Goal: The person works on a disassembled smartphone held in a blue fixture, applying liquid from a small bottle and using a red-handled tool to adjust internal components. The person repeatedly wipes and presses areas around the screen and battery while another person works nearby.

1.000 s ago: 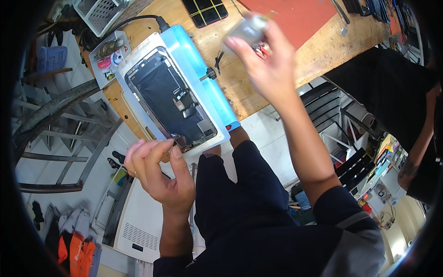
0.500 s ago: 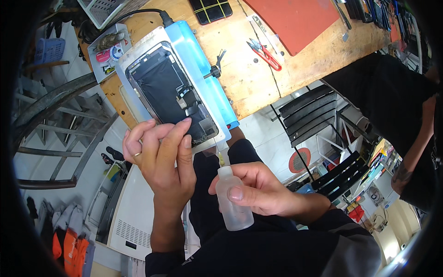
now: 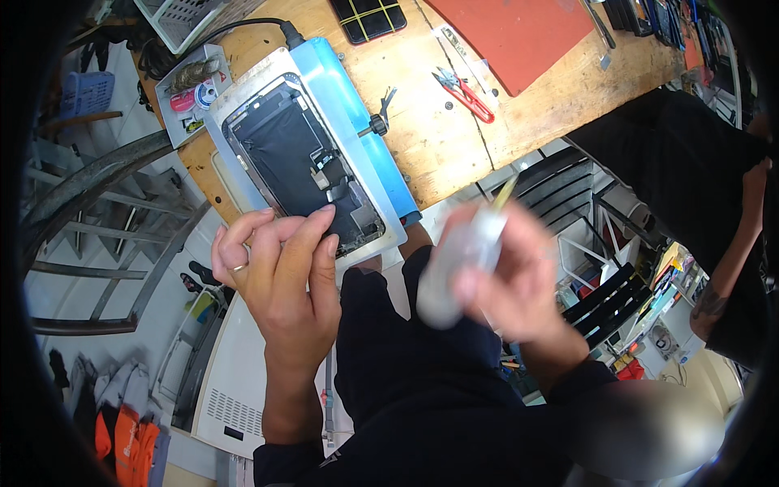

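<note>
Holding the bottle point(image 3: 458, 261), R hand point(image 3: 519, 274) is blurred, fingers closed round it, far side hidden. L hand point(image 3: 286, 264), w/ bent fingers, hides part of the dark panel point(image 3: 284, 150) on blue machine point(image 3: 323, 73); if it pinches or touches sth, I cannot tell.

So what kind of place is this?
Probably a small repair workshop for phones or tablets. A black rectangular device panel with small exposed parts lies on a blue machine with a flat pale top, and red-handled metal cutters rest on the light-brown wooden workbench.
</note>
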The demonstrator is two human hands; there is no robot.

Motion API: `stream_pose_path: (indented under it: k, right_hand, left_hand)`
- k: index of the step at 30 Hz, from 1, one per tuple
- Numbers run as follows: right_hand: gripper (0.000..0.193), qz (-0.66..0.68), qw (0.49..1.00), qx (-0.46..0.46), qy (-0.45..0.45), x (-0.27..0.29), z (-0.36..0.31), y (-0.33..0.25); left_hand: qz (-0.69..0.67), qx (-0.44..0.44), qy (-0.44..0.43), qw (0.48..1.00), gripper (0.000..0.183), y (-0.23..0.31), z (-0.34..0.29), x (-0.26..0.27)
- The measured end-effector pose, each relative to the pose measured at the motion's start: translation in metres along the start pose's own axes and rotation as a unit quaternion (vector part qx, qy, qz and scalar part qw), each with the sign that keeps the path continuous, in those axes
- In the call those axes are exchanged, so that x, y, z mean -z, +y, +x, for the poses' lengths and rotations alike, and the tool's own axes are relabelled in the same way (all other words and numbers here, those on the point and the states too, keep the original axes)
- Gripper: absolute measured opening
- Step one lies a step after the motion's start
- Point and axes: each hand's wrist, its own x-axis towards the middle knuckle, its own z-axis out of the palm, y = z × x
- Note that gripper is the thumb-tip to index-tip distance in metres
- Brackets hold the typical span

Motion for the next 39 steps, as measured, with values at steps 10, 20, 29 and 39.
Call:
stream_pose_path:
  k: [10,20,29,39]
  right_hand:
    - [0.052,-0.418,0.806,0.354,0.226,0.045,0.231,0.099]
    - [0.016,-0.187,0.974,0.034,0.124,-0.007,0.029,0.053]
    - [0.014,0.039,0.994,-0.102,0.026,-0.075,-0.024,0.072]
    - [0.017,0.025,0.995,-0.06,0.081,-0.084,-0.025,0.074]
  left_hand:
    - [0.012,-0.031,-0.019,0.999,0.015,0.001,0.01,0.004]
    - [-0.015,-0.06,-0.034,0.997,0.011,-0.005,0.017,0.004]
    - [-0.019,-0.091,-0.043,0.995,0.011,-0.008,0.027,0.004]
    - [-0.046,-0.096,-0.04,0.994,0.012,-0.008,0.032,0.0]
